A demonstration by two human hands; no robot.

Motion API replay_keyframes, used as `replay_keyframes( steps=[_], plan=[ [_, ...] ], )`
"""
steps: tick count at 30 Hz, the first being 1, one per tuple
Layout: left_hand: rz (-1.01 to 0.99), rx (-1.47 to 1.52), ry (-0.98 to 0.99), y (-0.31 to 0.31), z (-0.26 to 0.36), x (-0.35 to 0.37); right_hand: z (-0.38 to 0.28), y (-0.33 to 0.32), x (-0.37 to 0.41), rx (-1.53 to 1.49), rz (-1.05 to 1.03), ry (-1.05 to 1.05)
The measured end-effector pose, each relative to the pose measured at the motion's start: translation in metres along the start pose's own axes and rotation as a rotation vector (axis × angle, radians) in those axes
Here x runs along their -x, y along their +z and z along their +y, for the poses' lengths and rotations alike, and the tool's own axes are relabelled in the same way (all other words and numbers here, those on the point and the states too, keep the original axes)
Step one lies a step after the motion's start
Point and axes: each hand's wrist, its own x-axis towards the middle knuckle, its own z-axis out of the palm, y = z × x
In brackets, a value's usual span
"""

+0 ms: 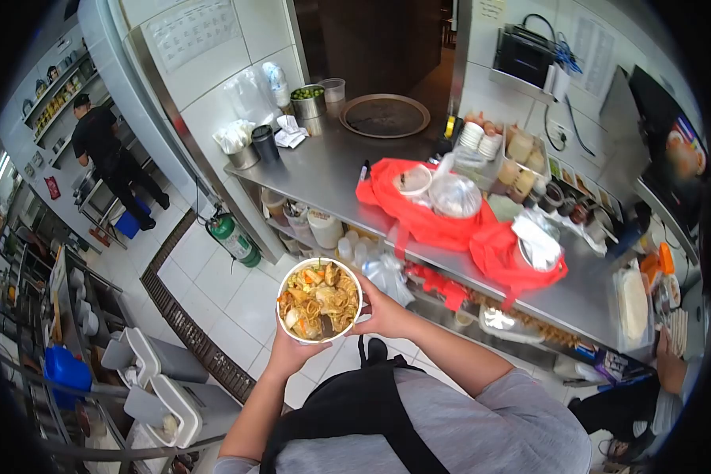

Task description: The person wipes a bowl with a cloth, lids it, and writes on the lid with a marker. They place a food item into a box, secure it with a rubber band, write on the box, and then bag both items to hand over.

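A round white bowl of noodles with vegetables and pieces of meat or tofu is held level in front of my chest, uncovered. My left hand grips it from below at the near left side. My right hand wraps around its right side, with the fingers partly hidden behind the bowl. Beyond it, on the steel counter, lie red bags with a lidded clear container and a white tub on them.
A round brown tray and a metal pot of green limes stand at the counter's back. A green fire extinguisher is on the floor at left. Grey bins stand lower left. One person works far left; another's hand shows at right.
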Motion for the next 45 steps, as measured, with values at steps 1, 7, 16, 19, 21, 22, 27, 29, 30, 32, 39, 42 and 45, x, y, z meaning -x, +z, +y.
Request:
replay_keyframes(
  steps=[1,7,16,19,21,22,27,29,30,32,39,42,45],
  plan=[
    [0.004,-0.004,-0.01,-0.005,-0.008,-0.023,0.01,-0.01,-0.023,0.03,-0.014,0.033],
    [0.022,0.11,-0.091,-0.046,-0.052,-0.154,0.049,-0.065,-0.15,-0.119,-0.057,0.005],
    [-0.226,0.086,-0.184,-0.102,-0.112,-0.35,0.101,-0.127,-0.287,0.013,0.205,0.015],
    [-0.417,0.025,-0.244,-0.117,-0.124,-0.414,0.12,-0.136,-0.32,0.018,0.319,0.036],
    [-0.522,-0.033,-0.259,-0.127,-0.148,-0.453,0.133,-0.148,-0.34,0.071,0.361,0.036],
    [-0.505,-0.04,-0.202,-0.127,-0.15,-0.467,0.139,-0.155,-0.347,0.114,0.356,0.024],
    [-0.524,-0.015,-0.22,-0.148,-0.193,-0.515,0.096,-0.158,-0.336,0.221,0.399,0.28],
    [-0.486,-0.012,-0.137,-0.146,-0.187,-0.522,0.066,-0.172,-0.307,0.283,0.445,0.311],
    [-0.429,-0.017,-0.046,-0.146,-0.184,-0.523,0.045,-0.191,-0.284,0.295,0.48,0.283],
    [-0.418,-0.052,-0.033,-0.149,-0.191,-0.526,-0.019,-0.235,-0.23,0.277,0.8,0.204],
    [0.02,0.007,-0.069,-0.145,-0.203,-0.478,0.103,-0.414,0.001,1.2,1.246,1.034],
    [0.196,-0.129,-0.078,-0.143,-0.205,-0.442,0.134,-0.435,0.023,1.141,0.952,1.256],
    [0.32,-0.187,-0.144,-0.139,-0.193,-0.404,0.081,-0.432,0.013,1.067,0.824,1.088]
  ],
)
